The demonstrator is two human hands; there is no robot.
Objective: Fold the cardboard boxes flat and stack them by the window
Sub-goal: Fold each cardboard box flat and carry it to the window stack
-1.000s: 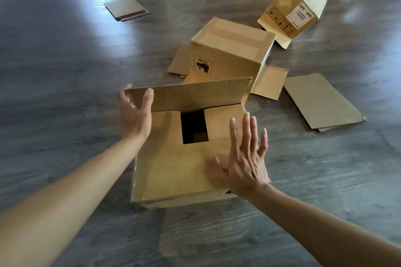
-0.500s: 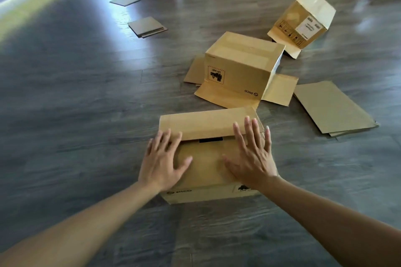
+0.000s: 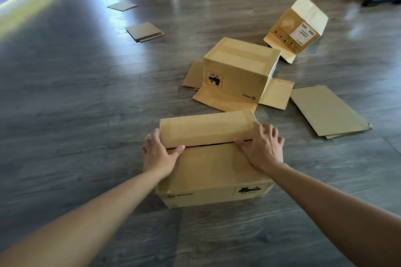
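Gripping box (image 3: 212, 171) — PICO logo (image 3: 180, 194), UN label (image 3: 249, 191)

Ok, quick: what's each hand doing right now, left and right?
Left hand: grips the nearest box at its left edge, thumb on top.
Right hand: grips the same box, fingers curled over its right end.

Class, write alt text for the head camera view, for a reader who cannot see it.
A person's left hand and right hand grip the ends of the far top flap on the nearest box, on a grey wood floor. Beyond it are a second box with flaps splayed, a tilted box and flattened cardboard sheets.
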